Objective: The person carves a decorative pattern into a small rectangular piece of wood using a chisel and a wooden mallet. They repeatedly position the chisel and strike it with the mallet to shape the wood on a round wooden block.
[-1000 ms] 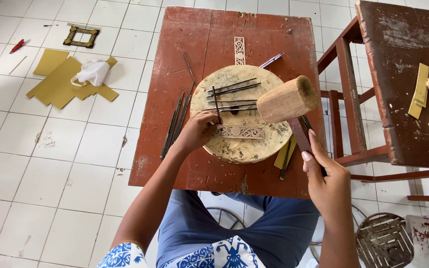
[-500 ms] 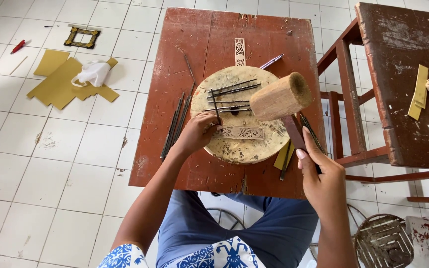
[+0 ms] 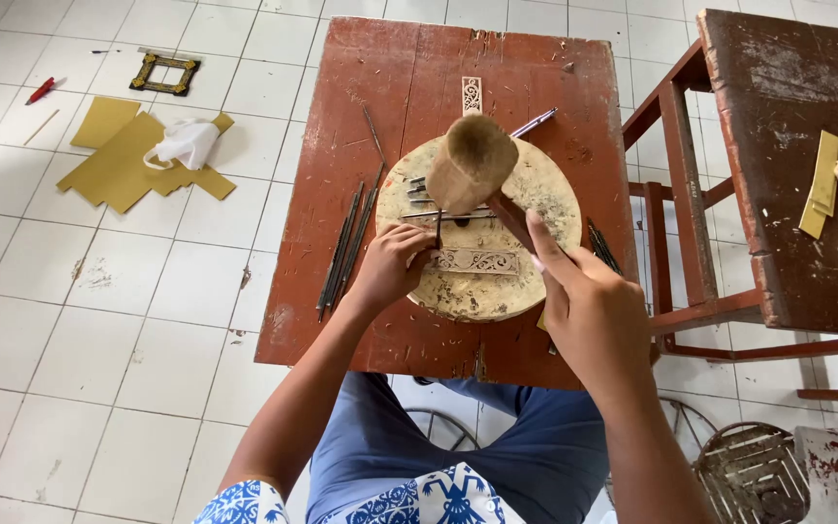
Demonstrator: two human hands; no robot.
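Note:
My right hand (image 3: 582, 309) grips the handle of a wooden mallet (image 3: 469, 163), whose head hangs over a thin metal chisel (image 3: 438, 228). My left hand (image 3: 392, 264) holds that chisel upright, its tip at the left end of a carved pale strip (image 3: 477, 261). The strip lies on a round wooden block (image 3: 535, 199) on a small red-brown table (image 3: 409, 87). Several more chisels lie across the block under the mallet head.
A row of thin chisels (image 3: 346, 238) lies on the table left of the block. A second carved strip (image 3: 471, 95) and a pen (image 3: 533, 122) lie near the far edge. Gold sheets (image 3: 113, 160), white cloth (image 3: 182, 144) and a small frame (image 3: 164, 74) lie on the tiled floor. A darker table (image 3: 788, 165) stands right.
The mallet has swung left and down, from beside the block to directly over the chisel. My left hand has stayed on the chisel at the carved strip.

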